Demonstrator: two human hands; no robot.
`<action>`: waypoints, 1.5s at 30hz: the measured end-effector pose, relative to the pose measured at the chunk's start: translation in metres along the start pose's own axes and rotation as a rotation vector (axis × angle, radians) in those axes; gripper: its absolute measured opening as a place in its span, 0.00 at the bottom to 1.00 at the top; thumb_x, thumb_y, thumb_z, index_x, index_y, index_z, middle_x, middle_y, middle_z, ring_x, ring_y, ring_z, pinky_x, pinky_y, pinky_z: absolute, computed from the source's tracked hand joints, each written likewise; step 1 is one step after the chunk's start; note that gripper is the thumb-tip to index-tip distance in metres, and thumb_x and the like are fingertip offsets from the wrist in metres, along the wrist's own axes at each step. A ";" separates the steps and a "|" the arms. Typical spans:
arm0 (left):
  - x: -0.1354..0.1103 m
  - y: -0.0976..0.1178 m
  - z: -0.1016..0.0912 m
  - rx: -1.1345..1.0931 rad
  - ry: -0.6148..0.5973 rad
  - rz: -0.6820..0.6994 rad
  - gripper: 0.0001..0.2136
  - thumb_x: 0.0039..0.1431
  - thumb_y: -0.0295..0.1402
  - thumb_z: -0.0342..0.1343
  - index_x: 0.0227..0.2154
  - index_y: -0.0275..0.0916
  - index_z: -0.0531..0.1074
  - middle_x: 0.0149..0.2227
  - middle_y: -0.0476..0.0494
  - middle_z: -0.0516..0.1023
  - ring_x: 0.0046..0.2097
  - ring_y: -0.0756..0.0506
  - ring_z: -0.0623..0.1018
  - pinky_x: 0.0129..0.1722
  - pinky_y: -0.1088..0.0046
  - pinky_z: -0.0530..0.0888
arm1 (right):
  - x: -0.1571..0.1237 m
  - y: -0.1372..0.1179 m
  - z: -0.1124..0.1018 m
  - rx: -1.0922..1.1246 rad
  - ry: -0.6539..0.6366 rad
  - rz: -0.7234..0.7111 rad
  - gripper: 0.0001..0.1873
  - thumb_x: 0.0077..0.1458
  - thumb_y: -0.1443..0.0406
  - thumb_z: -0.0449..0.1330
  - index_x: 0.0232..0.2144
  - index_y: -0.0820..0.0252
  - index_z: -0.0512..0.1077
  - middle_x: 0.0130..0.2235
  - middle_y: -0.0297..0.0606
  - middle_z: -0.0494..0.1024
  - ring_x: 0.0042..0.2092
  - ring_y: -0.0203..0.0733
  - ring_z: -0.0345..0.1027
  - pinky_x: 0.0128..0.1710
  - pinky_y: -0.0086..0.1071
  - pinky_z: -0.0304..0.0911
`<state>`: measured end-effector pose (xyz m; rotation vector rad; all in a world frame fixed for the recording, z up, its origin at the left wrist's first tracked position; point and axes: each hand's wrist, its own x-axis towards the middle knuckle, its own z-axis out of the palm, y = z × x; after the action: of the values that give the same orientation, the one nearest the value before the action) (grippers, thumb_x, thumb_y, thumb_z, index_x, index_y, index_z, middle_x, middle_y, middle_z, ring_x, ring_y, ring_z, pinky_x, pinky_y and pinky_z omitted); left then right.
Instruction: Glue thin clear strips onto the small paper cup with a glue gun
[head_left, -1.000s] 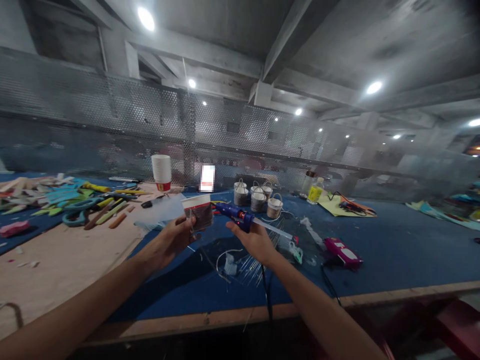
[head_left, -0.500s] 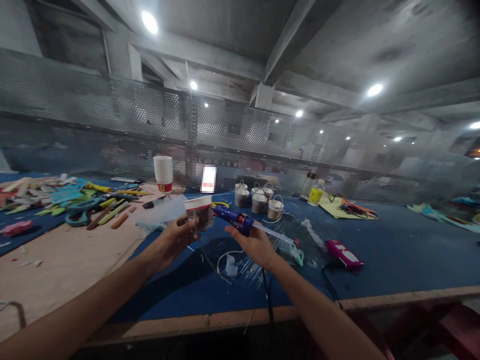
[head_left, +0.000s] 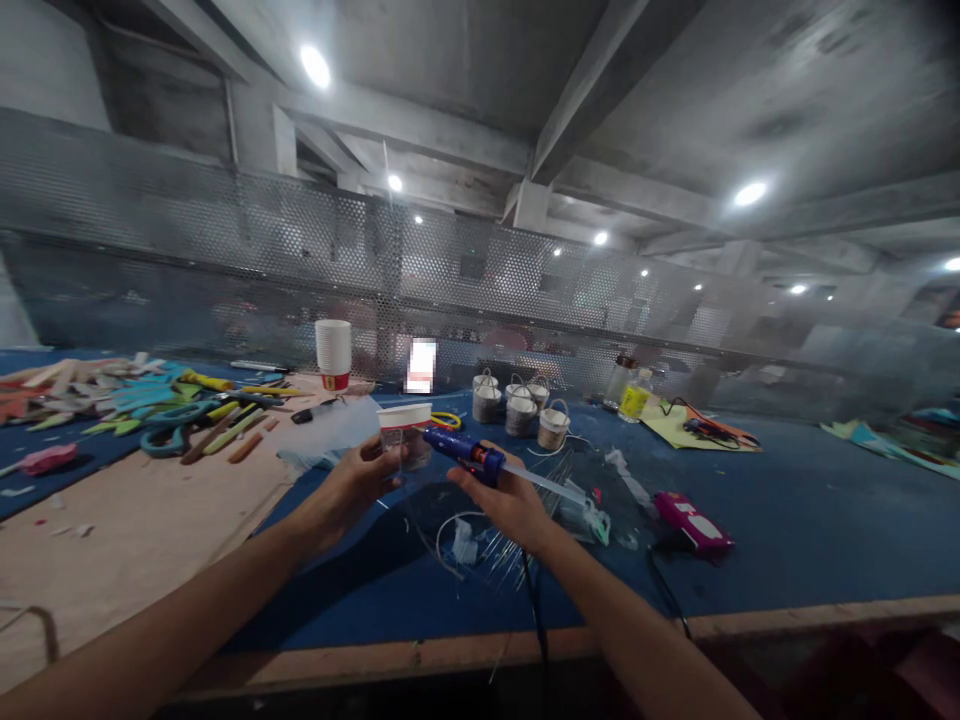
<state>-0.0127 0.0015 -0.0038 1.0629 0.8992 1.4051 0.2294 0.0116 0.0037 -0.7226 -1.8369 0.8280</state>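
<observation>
Left hand (head_left: 367, 472) grips paper cup (head_left: 403, 435), white rim up; right hand (head_left: 517, 500) holds blue glue gun (head_left: 465, 452), nozzle at cup's side, clear stick out the back. Small handled buckets (head_left: 519, 412) behind, cup stack (head_left: 334, 352) farther left, purple box (head_left: 691, 522) right on blue tabletop (head_left: 810, 530).

Perforated metal screen (head_left: 480, 270): stands along the back. Ceiling light (head_left: 315, 66): lit. Jar (head_left: 619, 384), dark-lidded, and bottle (head_left: 634, 400), yellow-labelled: stand side by side. Yellow sheet (head_left: 666, 428): lies flat. Magenta item (head_left: 691, 522), white-patched: lies right. Scissors (head_left: 184, 412), blue-handled: lie left. Pink lump (head_left: 49, 460): far left.
</observation>
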 end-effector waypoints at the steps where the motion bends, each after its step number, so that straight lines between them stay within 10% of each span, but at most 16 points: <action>1: 0.000 0.001 0.001 -0.008 0.015 0.001 0.20 0.51 0.40 0.76 0.47 0.42 0.83 0.48 0.37 0.87 0.47 0.39 0.84 0.39 0.69 0.77 | 0.002 0.001 -0.002 0.001 0.015 0.047 0.22 0.61 0.45 0.66 0.36 0.57 0.77 0.29 0.33 0.75 0.27 0.38 0.66 0.28 0.31 0.62; 6: -0.004 0.008 0.007 -0.053 0.067 0.004 0.17 0.53 0.36 0.75 0.46 0.41 0.82 0.44 0.41 0.87 0.42 0.43 0.85 0.37 0.71 0.77 | 0.013 0.017 -0.015 -0.393 0.196 0.188 0.20 0.64 0.47 0.62 0.44 0.56 0.77 0.34 0.38 0.82 0.35 0.46 0.76 0.37 0.35 0.67; 12: -0.004 0.008 0.009 -0.067 0.117 0.036 0.18 0.50 0.36 0.77 0.42 0.39 0.80 0.39 0.45 0.85 0.36 0.47 0.84 0.36 0.73 0.79 | 0.023 0.038 -0.015 -0.892 0.067 0.352 0.22 0.69 0.61 0.57 0.62 0.63 0.67 0.61 0.55 0.75 0.58 0.55 0.75 0.54 0.41 0.66; 22: -0.003 0.006 0.010 0.080 0.183 0.083 0.25 0.45 0.39 0.79 0.43 0.38 0.74 0.40 0.42 0.84 0.37 0.44 0.84 0.38 0.67 0.77 | 0.022 0.053 -0.001 -1.101 -0.073 0.336 0.20 0.68 0.59 0.61 0.58 0.63 0.71 0.58 0.55 0.77 0.61 0.58 0.71 0.59 0.49 0.61; 26: -0.002 0.005 0.011 0.154 0.237 0.105 0.25 0.45 0.38 0.78 0.42 0.39 0.73 0.41 0.41 0.83 0.39 0.42 0.83 0.39 0.66 0.77 | 0.029 0.032 0.005 -0.804 0.056 0.242 0.17 0.66 0.60 0.63 0.55 0.59 0.73 0.57 0.51 0.78 0.61 0.55 0.71 0.61 0.48 0.62; 33: -0.005 0.010 0.014 0.275 0.340 0.234 0.27 0.37 0.30 0.79 0.40 0.41 0.72 0.40 0.45 0.80 0.41 0.41 0.80 0.38 0.67 0.75 | 0.034 -0.001 0.052 0.346 -0.187 0.361 0.26 0.57 0.48 0.71 0.45 0.60 0.71 0.35 0.38 0.85 0.41 0.46 0.83 0.46 0.38 0.73; 38: -0.005 0.010 0.014 0.308 0.343 0.207 0.28 0.38 0.32 0.80 0.41 0.40 0.71 0.38 0.45 0.79 0.36 0.42 0.79 0.36 0.66 0.75 | 0.034 0.003 0.054 0.321 -0.011 0.301 0.25 0.50 0.48 0.74 0.38 0.60 0.73 0.27 0.30 0.79 0.28 0.39 0.76 0.37 0.33 0.70; 45: -0.005 0.006 0.014 0.277 0.265 0.155 0.28 0.43 0.42 0.78 0.45 0.39 0.73 0.42 0.40 0.82 0.40 0.40 0.82 0.38 0.64 0.76 | 0.036 0.003 0.042 0.273 0.101 0.152 0.18 0.58 0.49 0.67 0.32 0.58 0.76 0.29 0.33 0.80 0.35 0.41 0.77 0.44 0.34 0.71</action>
<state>-0.0014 -0.0046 0.0057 1.1897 1.2534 1.6088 0.1781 0.0322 0.0070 -0.7200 -1.5543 1.0967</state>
